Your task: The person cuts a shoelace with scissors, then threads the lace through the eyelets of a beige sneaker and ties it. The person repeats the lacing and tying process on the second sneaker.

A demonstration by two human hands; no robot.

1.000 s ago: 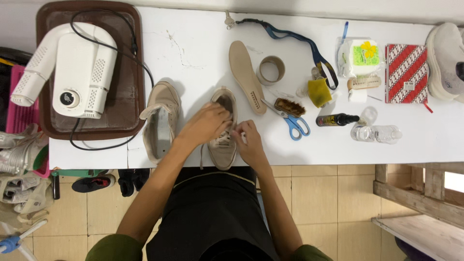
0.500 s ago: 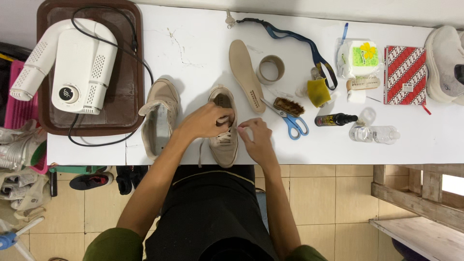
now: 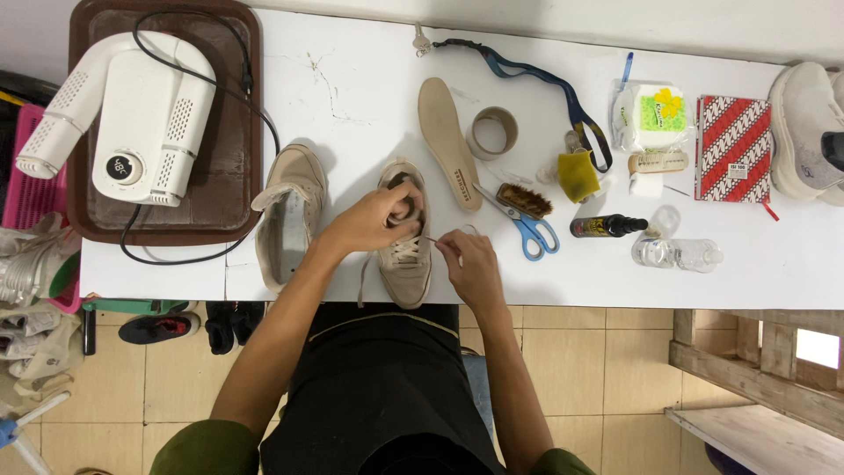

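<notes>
A beige sneaker [image 3: 406,268] stands upright at the near edge of the white table [image 3: 352,79], toe towards me. My left hand [image 3: 374,220] grips its collar and tongue from the left. My right hand [image 3: 470,264] is just right of the shoe and pinches a thin beige lace [image 3: 428,238] pulled out sideways from the eyelets. A second beige sneaker [image 3: 288,215] lies on its side to the left, its opening facing up.
A beige insole [image 3: 447,141], tape roll [image 3: 492,132], brush [image 3: 525,200], blue-handled scissors [image 3: 527,230], yellow cloth [image 3: 577,174], dark spray bottle [image 3: 607,226] and clear bottle [image 3: 677,253] lie to the right. A white dryer [image 3: 132,114] sits on a brown tray [image 3: 230,167]. A white shoe [image 3: 804,132] lies far right.
My right hand has drawn away from the shoe to the right, pulling the lace out taut. My left hand has stayed on the shoe's collar.
</notes>
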